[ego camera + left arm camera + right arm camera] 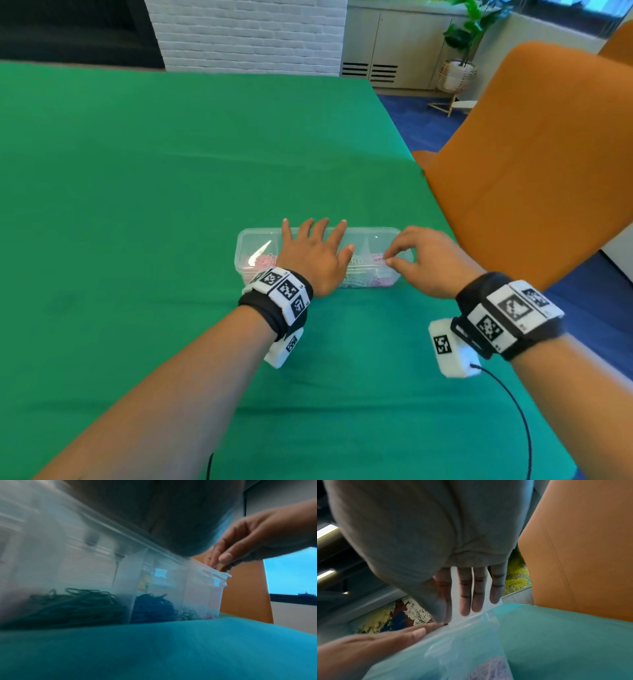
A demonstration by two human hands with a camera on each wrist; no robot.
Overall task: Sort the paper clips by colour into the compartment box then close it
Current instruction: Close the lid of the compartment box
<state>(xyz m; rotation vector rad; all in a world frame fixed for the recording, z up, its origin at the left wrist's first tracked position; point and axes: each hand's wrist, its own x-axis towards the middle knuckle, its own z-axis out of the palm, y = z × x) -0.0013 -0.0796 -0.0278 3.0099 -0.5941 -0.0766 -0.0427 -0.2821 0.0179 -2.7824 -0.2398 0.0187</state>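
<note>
Paper clips (72,605) are lying sorted inside our closed compartment box (260,240), sitting near the counter (137,205) right edge. We are pressing our flat, released left hand (315,257) on its lid while our right hand (428,263) is pinching the lid's right end.

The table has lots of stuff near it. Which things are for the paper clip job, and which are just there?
For the job:
- clear compartment box, lid on
- paper clips inside it
- left hand, flat on the lid
- right hand, pinching the lid's right end

Just there:
- orange chair
- potted plant
- green tablecloth
</note>
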